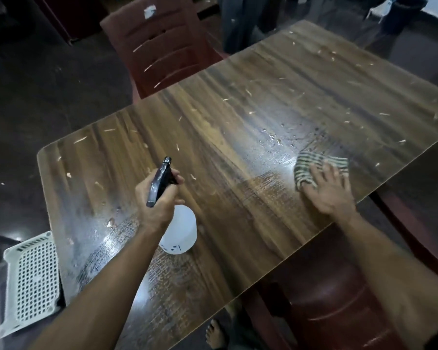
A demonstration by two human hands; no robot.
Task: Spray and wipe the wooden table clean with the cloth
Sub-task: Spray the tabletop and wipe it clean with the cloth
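The wooden table (238, 117) fills the middle of the view, strewn with pale scraps and wet with droplets around its centre. My left hand (157, 203) grips the black trigger head of a white spray bottle (181, 231), held just above the near part of the table with the nozzle pointing away. My right hand (331, 190) lies flat with spread fingers on a green-and-white striped cloth (314, 165) near the table's right edge. Part of the cloth is hidden under the fingers.
A dark red plastic chair (162, 44) stands at the table's far side and another (339, 299) sits tucked in at the near right. A white perforated basket (31, 281) rests at the lower left beside the table. A bare foot (216, 334) shows below the table edge.
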